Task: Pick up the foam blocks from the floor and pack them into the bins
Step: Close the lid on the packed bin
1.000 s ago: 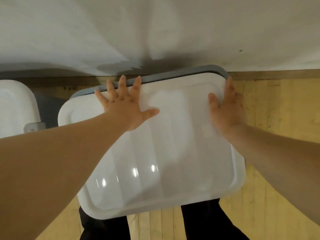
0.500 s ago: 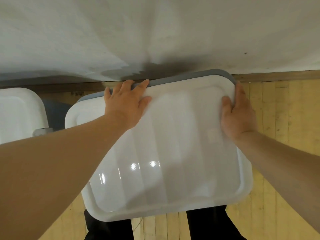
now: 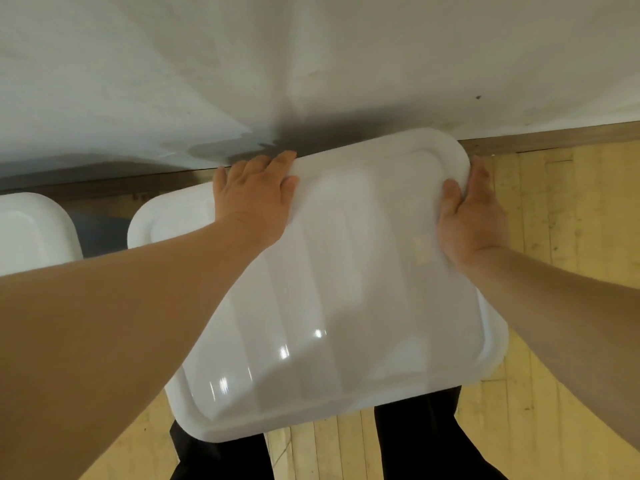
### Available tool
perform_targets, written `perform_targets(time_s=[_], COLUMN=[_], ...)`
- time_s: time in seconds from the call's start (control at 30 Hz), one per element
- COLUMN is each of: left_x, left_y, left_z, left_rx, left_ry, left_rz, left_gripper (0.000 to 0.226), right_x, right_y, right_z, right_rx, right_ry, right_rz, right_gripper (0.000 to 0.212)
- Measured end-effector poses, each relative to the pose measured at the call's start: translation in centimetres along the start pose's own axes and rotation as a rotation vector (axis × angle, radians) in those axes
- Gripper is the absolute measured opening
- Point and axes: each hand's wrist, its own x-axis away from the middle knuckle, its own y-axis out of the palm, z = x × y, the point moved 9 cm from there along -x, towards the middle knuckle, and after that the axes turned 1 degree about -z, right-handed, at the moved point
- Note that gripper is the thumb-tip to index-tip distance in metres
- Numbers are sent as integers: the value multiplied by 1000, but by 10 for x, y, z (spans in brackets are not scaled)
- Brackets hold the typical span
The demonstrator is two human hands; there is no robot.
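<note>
Our left hand [image 3: 254, 199] curls its grip over the far rim of the glossy white rectangular plastic bin lid [image 3: 346, 289]. Our right hand [image 3: 472, 220] clasps its far right corner. The lid is above the yellow wooden floor [image 3: 571, 202], near the white wall [image 3: 311, 64].

view: head, wide-angle | mount: on the person's head | facing: forward and steeply down | range: close over lid [image 3: 329, 289], left hand [image 3: 254, 195] and right hand [image 3: 472, 220] at arm's reach | frame: wall [image 3: 311, 64] at top, wooden floor [image 3: 571, 209] right and below, trouser legs [image 3: 415, 438] at bottom edge
</note>
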Motion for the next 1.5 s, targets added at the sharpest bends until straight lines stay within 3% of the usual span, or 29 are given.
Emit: perform_targets(time_s=[0.13,0.33,0.43,0.6,0.67,0.77,1.0,1.2,1.3,1.4,1.5], left_x=[7,78,84,83,85,83,81,82,83,86,101], left_y=[5,38,66,69,68,68,68,67,64,53,35], left_z=[1,91,100,99,100,101,102,100,100,99,72], left_rx=[-53,-69,-152,-160,-174,-175,-165,-144,-119,-85,72], left_ry=[-36,142,64,35,26,21,33,54,68,107,76], left_rz=[-162,-391,-503,-529,-545,-561,-529,-483,-474,-427,-334], left_gripper=[68,121,137,137,137,136,137,139,140,128,111], right_x=[-2,20,39,50,67,89,70,76,78,89,120], right_y=[3,5,10,-1,-3,4,-12,-8,-11,-20,-3], right_z=[3,56,85,78,74,70,81,62,64,57,10], right_rx=[-39,-154,-284,-243,-161,1,196,338,416,572,595], right_ry=[12,314,416,303,243,134,-56,-201,-150,-58,-189], right_rz=[-81,-218,-255,-107,-68,-183,-433,-439,-415,-317,-276], right_gripper=[61,121,123,75,81,91,76,71,70,74,84])
